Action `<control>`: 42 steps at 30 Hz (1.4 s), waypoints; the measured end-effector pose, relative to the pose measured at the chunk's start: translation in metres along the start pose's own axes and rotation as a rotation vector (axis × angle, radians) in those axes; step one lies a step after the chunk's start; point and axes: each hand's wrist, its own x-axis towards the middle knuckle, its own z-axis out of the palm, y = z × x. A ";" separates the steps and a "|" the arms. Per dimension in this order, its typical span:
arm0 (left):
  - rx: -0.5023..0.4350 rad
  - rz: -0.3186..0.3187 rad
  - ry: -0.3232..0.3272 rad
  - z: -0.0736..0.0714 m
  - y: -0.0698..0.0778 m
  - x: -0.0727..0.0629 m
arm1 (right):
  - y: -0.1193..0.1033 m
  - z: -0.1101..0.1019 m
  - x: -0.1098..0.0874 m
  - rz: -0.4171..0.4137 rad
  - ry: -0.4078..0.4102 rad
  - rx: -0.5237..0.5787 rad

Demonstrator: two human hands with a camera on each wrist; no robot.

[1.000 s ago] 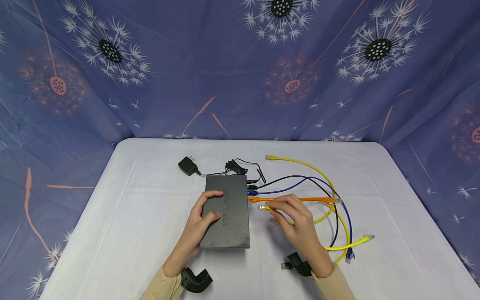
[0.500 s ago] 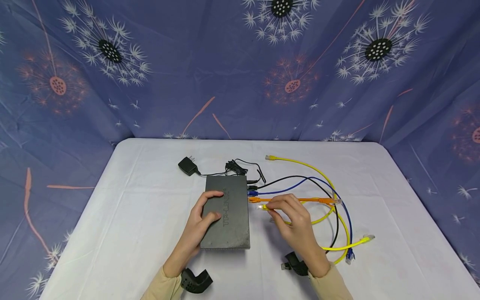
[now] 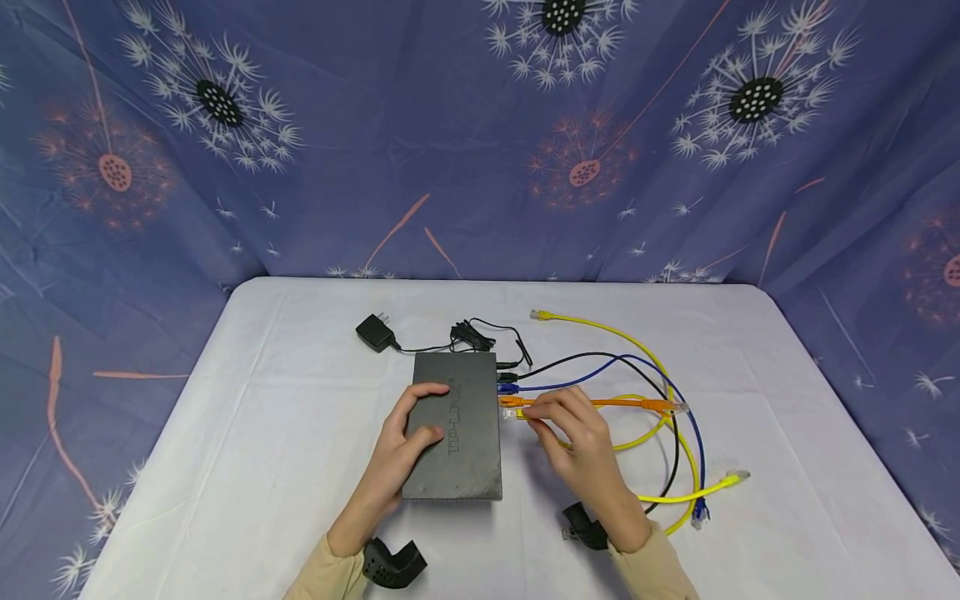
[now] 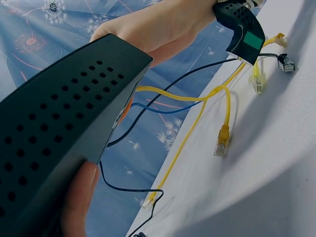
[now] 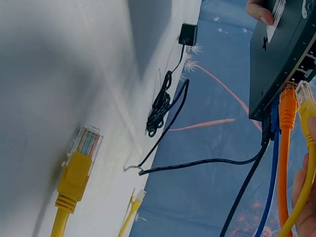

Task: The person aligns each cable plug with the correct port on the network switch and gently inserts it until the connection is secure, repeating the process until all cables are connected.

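My left hand (image 3: 393, 450) grips a black TP-LINK network switch (image 3: 465, 475), thumb and a finger on its top face, and the left wrist view shows it raised over the table. Between thumb and fingers of my right hand (image 3: 581, 442) is the plug of a yellow Ethernet cable (image 5: 307, 109). Its clear tip points at the switch's row of ports, just off the edge and beside the plugged-in orange cable (image 5: 287, 111). A blue cable (image 3: 507, 388), a black cable (image 3: 507, 377) and the thin power lead (image 3: 507, 365) also run into that side.
On the white table (image 3: 300, 467) lie a black power adapter (image 3: 374, 333) and its bundled cord (image 3: 472, 335) behind the switch. Loose yellow plugs (image 3: 542, 315) and a blue plug (image 3: 701, 510) lie on the right. Each wrist wears a black camera mount (image 3: 393, 565).
My right hand has moved left, carrying the yellow plug close to the switch's port side. The left hand and the switch have shifted very slightly to the right.
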 end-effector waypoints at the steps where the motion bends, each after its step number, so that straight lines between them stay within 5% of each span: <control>1: 0.002 0.001 0.001 0.000 0.000 0.000 | 0.000 0.000 0.000 0.002 -0.003 0.001; 42: 0.082 0.006 -0.067 -0.002 0.005 0.001 | -0.005 0.009 0.006 -0.010 -0.017 -0.007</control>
